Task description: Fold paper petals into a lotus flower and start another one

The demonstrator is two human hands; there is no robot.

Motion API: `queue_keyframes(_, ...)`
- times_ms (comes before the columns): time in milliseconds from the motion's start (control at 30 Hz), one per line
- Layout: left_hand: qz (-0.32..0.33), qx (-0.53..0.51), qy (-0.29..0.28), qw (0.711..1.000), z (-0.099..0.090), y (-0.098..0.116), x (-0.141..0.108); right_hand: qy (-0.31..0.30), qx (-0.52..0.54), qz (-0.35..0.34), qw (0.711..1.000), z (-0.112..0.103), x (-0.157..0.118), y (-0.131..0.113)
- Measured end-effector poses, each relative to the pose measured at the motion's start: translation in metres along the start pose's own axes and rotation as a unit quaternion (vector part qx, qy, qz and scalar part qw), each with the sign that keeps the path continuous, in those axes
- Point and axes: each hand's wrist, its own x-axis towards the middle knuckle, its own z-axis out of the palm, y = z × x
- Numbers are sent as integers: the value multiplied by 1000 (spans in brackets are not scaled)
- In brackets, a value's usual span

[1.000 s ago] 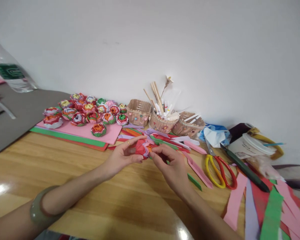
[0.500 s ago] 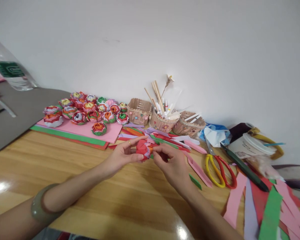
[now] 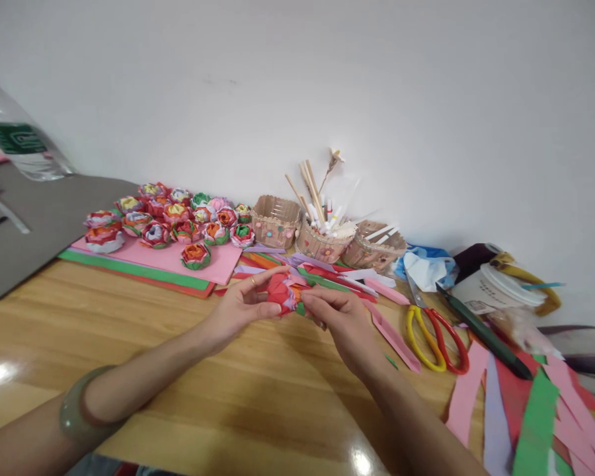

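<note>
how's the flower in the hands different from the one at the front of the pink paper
The held flower is in the left hand, the right hand at its opening; the front flower rests on the pink paper. The held flower is tipped sideways; the front flower faces upward. The held flower's outer petals look mostly red; the front flower's lowest ones look green. Both have layered petals with orange inside.
</note>
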Motion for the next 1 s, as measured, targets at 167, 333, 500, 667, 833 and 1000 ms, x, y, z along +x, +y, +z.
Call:
queue_keyframes(167,-1,0,-10,1000,-1,-1,1,7,1,19,1000,2,0,0)
queue_keyframes(333,8,11,-48,999,-3,-3,1,-1,-14,6,1000,3,1,3)
queue_keyframes(500,11,0,-54,998,-2,-3,2,-11,-23,7,1000,2,0,3)
queue_keyframes(667,-11,-10,-48,999,1,1,0,-35,-45,-13,998,-2,-1,-1)
queue_keyframes(833,-12,-13,-51,999,0,1,0,-35,-72,-28,996,-4,0,-2)
queue_keyframes(1000,9,2,-60,998,-3,-3,2,-25,-58,-9,998,-4,2,1)
